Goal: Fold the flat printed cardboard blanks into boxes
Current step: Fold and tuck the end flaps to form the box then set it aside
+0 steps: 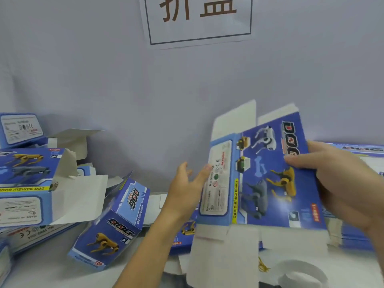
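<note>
Left hand raised, fingers spread; right hand pinching.

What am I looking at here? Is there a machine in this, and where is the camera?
No machine: these are a person's two bare hands, seen from one camera worn on the head, looking forward and down. The right hand grips a flat blue printed cardboard blank with robot dogs on it, thumb on its printed face. The left hand is open, fingertips at the blank's left edge. To the left lie folded boxes, some with flaps open. More flat blanks are stacked under the right hand. A paper sign hangs on the wall behind.
</note>
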Demonstrator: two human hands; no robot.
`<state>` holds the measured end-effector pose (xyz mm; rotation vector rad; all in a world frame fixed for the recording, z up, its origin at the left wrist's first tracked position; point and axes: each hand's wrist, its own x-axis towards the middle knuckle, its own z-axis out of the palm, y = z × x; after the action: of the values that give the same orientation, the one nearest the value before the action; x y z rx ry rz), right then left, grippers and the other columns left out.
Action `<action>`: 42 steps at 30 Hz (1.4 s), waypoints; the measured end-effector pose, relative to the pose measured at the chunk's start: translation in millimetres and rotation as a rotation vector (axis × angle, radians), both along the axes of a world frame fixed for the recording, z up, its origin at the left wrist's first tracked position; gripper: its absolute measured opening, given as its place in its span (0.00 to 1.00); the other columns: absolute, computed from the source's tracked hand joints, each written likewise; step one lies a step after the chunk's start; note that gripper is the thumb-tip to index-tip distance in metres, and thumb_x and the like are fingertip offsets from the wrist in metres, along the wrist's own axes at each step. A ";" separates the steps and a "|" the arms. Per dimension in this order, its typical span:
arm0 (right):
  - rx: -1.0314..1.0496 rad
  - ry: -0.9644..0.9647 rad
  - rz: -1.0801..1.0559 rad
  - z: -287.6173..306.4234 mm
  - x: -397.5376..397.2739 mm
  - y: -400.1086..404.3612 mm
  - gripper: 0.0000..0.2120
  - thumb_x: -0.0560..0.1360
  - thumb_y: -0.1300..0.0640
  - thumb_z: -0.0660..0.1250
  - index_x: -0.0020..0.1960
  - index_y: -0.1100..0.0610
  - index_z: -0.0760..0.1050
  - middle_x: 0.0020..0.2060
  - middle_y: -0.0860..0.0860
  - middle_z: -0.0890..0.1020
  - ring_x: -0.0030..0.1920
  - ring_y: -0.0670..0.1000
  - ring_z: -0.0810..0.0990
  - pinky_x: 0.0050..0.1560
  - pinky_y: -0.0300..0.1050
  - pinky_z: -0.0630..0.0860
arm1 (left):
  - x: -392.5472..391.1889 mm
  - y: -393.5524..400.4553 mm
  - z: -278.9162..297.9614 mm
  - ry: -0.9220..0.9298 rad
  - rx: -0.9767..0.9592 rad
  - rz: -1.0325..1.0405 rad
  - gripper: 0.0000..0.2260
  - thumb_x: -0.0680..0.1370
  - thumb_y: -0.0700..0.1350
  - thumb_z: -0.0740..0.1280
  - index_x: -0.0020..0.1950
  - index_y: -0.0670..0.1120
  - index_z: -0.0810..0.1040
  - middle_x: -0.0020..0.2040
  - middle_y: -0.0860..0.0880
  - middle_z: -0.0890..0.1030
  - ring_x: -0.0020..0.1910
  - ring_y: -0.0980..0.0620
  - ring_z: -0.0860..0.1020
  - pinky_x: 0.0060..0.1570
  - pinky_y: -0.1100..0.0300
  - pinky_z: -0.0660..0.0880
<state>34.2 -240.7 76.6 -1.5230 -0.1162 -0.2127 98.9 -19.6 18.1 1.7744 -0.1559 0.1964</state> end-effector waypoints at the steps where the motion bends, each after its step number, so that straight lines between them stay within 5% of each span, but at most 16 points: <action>1: -0.002 -0.013 0.064 -0.9 -2.0 2.2 0.13 0.80 0.66 0.62 0.50 0.54 0.83 0.45 0.54 0.88 0.40 0.56 0.88 0.32 0.50 0.83 | -1.3 0.8 1.3 0.016 -0.096 -0.046 0.33 0.74 0.64 0.66 0.74 0.51 0.65 0.56 0.62 0.82 0.47 0.67 0.81 0.33 0.73 0.74; 4: 0.002 -0.084 0.115 -9.9 0.9 15.5 0.15 0.81 0.62 0.63 0.51 0.46 0.83 0.48 0.50 0.88 0.45 0.53 0.88 0.39 0.52 0.84 | -3.1 4.1 3.1 -0.087 -0.276 -0.091 0.27 0.68 0.65 0.66 0.57 0.48 0.75 0.43 0.56 0.86 0.40 0.60 0.84 0.32 0.70 0.76; 6: -0.044 -0.214 0.043 -14.7 5.7 22.8 0.12 0.81 0.57 0.64 0.56 0.40 0.79 0.49 0.43 0.87 0.47 0.46 0.87 0.43 0.48 0.83 | -4.1 4.3 3.1 -0.163 -0.315 -0.097 0.23 0.69 0.64 0.68 0.57 0.50 0.76 0.47 0.53 0.86 0.44 0.55 0.85 0.35 0.66 0.78; 10: -0.092 -0.384 -0.031 -18.8 9.5 29.3 0.16 0.79 0.54 0.68 0.63 0.40 0.71 0.48 0.37 0.85 0.45 0.38 0.84 0.36 0.29 0.78 | -7.2 2.4 3.0 -0.220 -0.272 -0.102 0.26 0.68 0.63 0.73 0.62 0.56 0.74 0.54 0.56 0.84 0.51 0.55 0.84 0.41 0.65 0.80; 15: -0.095 -0.428 -0.030 -19.4 10.6 36.5 0.27 0.76 0.54 0.69 0.72 0.42 0.63 0.51 0.38 0.84 0.49 0.41 0.85 0.41 0.34 0.82 | -14.0 1.2 11.4 -0.238 -0.186 -0.083 0.39 0.59 0.65 0.78 0.65 0.56 0.68 0.52 0.60 0.81 0.48 0.69 0.80 0.37 0.73 0.76; 19: -0.090 -0.420 -0.038 -20.9 11.1 45.3 0.24 0.77 0.55 0.68 0.70 0.44 0.65 0.50 0.42 0.85 0.46 0.47 0.86 0.41 0.48 0.85 | -15.3 -3.2 10.7 -0.239 -0.188 -0.121 0.35 0.58 0.60 0.81 0.60 0.58 0.70 0.50 0.62 0.84 0.49 0.59 0.84 0.38 0.67 0.79; 22: -0.052 -0.417 -0.031 -22.4 12.7 44.5 0.22 0.78 0.55 0.68 0.69 0.45 0.66 0.50 0.43 0.85 0.45 0.49 0.86 0.36 0.46 0.84 | -17.4 -2.5 11.3 -0.259 -0.175 -0.145 0.33 0.61 0.59 0.81 0.61 0.58 0.71 0.51 0.61 0.84 0.50 0.58 0.84 0.39 0.65 0.80; 27: -0.060 -0.385 0.051 -29.5 16.6 42.3 0.21 0.77 0.51 0.67 0.68 0.42 0.68 0.52 0.42 0.85 0.51 0.48 0.86 0.45 0.50 0.85 | -19.9 2.1 9.0 -0.236 -0.156 -0.281 0.27 0.68 0.56 0.76 0.65 0.54 0.75 0.55 0.55 0.85 0.54 0.53 0.84 0.45 0.62 0.81; 30: -0.031 -0.387 0.095 -31.0 15.4 35.2 0.29 0.73 0.45 0.73 0.71 0.38 0.66 0.58 0.42 0.84 0.55 0.47 0.85 0.48 0.44 0.83 | -19.2 12.3 7.1 -0.134 -0.153 -0.398 0.22 0.68 0.57 0.74 0.62 0.57 0.78 0.58 0.51 0.84 0.58 0.46 0.83 0.53 0.49 0.81; 33: 0.035 -0.415 0.103 -34.5 17.0 30.9 0.38 0.70 0.47 0.77 0.74 0.36 0.62 0.59 0.43 0.83 0.56 0.50 0.85 0.46 0.43 0.83 | -20.9 18.5 6.0 -0.035 -0.132 -0.501 0.21 0.69 0.56 0.74 0.61 0.58 0.79 0.60 0.50 0.84 0.59 0.46 0.82 0.56 0.49 0.80; 37: 0.052 -0.427 0.161 -41.9 20.3 41.3 0.37 0.71 0.49 0.76 0.75 0.40 0.63 0.59 0.46 0.84 0.56 0.51 0.85 0.47 0.41 0.82 | -22.0 14.1 17.4 -0.116 -0.182 -0.367 0.37 0.66 0.59 0.75 0.71 0.47 0.71 0.58 0.51 0.84 0.58 0.47 0.82 0.59 0.48 0.79; 42: 0.038 -0.455 0.216 -46.2 23.2 63.5 0.37 0.73 0.55 0.74 0.75 0.37 0.60 0.56 0.45 0.85 0.54 0.52 0.86 0.46 0.42 0.83 | -27.2 1.3 30.2 -0.372 -0.368 -0.024 0.40 0.65 0.60 0.76 0.73 0.53 0.66 0.52 0.53 0.85 0.47 0.51 0.86 0.39 0.58 0.83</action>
<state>57.4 -177.2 30.4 -1.3910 -0.6309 -0.3834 71.7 -18.3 48.3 1.3568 -0.3826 0.5052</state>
